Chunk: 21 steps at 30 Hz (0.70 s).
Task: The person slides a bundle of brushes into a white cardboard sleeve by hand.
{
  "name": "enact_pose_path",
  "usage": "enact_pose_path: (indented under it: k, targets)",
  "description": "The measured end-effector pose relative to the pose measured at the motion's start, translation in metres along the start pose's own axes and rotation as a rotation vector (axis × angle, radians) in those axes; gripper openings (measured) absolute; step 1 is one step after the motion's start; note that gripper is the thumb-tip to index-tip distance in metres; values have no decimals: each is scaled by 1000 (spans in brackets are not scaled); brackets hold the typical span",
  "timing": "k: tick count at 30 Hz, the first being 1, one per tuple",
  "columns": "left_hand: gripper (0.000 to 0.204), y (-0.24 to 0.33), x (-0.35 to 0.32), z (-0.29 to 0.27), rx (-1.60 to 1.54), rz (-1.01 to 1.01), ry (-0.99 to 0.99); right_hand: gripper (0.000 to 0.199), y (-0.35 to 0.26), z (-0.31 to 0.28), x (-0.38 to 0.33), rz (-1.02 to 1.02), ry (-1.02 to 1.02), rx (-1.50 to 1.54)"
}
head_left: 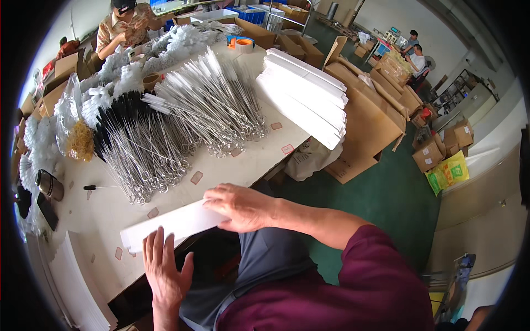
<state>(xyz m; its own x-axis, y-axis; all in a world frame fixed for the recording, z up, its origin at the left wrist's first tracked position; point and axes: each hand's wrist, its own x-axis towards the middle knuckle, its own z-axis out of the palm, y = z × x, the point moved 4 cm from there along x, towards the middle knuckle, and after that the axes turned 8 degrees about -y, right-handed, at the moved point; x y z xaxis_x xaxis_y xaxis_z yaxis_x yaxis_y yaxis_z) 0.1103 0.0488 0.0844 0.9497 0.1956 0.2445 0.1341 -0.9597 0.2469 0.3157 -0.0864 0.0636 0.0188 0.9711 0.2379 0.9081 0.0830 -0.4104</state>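
A pale work surface (105, 209) fills the view. At its near edge, the left hand (164, 270) lies flat, fingers spread, and the right hand (238, 207) presses on a long white paper sleeve (171, 225). Beyond lie heaped wire brushes (182, 118) and stacked white sleeves (303, 96).

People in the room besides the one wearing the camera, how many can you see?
3: one person across the table at top left, two people sitting together far off at top right. Others may be hidden.
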Motion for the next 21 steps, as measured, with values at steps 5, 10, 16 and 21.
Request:
enact_pose_path:
  k: [5, 10, 16, 21]
  targets:
    - [80, -11, 20, 16, -34, 64, -78, 56, -26, 2, 12, -58, -81, 74]
    - [83, -7, 31, 12, -163, 35, -227, 59, -28, 8, 7, -73, -90, 62]
    - [74, -7, 34, 13, -118, -41, -279, 53, -28, 14, 13, -121, 74, 0]
    - [61, -14, 31, 13, -16, -121, -123, 42, -35, -11, 10, 67, 264, -167]
